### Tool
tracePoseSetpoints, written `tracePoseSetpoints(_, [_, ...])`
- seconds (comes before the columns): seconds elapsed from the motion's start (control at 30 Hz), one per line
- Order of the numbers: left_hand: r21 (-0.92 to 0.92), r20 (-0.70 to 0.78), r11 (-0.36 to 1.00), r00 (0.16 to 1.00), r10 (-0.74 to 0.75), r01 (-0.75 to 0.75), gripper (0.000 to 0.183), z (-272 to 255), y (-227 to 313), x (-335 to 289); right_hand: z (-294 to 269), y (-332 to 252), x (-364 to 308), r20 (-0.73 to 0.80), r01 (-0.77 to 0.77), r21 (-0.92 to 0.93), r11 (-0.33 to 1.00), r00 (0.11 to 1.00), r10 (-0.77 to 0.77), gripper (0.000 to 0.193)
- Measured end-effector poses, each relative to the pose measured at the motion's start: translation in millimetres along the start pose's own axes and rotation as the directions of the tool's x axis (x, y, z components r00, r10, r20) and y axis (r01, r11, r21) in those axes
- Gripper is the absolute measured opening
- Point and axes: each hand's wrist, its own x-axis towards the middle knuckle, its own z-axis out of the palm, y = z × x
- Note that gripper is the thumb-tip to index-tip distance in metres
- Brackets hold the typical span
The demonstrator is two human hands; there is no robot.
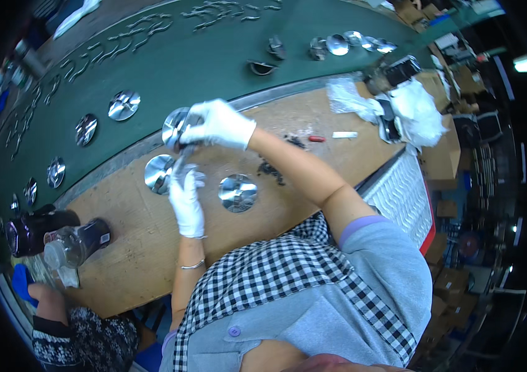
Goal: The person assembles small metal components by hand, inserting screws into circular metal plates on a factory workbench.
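My right hand (220, 124), in a white glove, grips a shiny round metal disc (173, 126) by its right side and holds it over the table's far edge. Just below it, my gloved left hand (187, 201) is closed on a slim grey metal piece (179, 165) that points up toward the right hand. Blur hides its exact shape and whether it touches the held disc. Beside the left fingers rests a second chrome disc (157, 173). A third disc (238, 193), with a raised bar across it, lies on the tabletop to the right.
Beyond the brown table (133, 248) runs a green belt (214, 56) carrying more discs (124, 105) and rows of curved metal handles (152, 25). Jars (77, 242) stand at left, near another person's arm (51, 304). Small dark parts (271, 171), a red piece (316, 139) and plastic bags (415, 111) lie rightward.
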Motion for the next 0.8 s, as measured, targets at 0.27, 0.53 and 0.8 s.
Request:
tracePoseSetpoints(0.27, [0.089, 0.079, 0.995, 0.996, -0.051, 0.044, 0.031, 22.6, 21.8, -6.0, 13.3, 5.6, -75.0, -0.011, -0.118, 0.224, 0.968, 0.992, 0.123, 0.025])
tracePoseSetpoints(0.53, [0.199, 0.094, 0.98, 0.995, -0.044, 0.024, 0.033, 56.7, 29.0, 0.0, -26.7, 52.9, -85.8, -0.326, 0.006, 0.269, 0.963, 0.941, 0.085, 0.033])
tracePoseSetpoints(0.8, [0.192, 0.164, 0.981, 0.984, -0.065, 0.033, 0.041, 87.4, 5.6, 29.7, -38.4, 68.5, -90.6, -0.158, 0.015, 0.353, 0.936, 0.986, 0.044, 0.027])
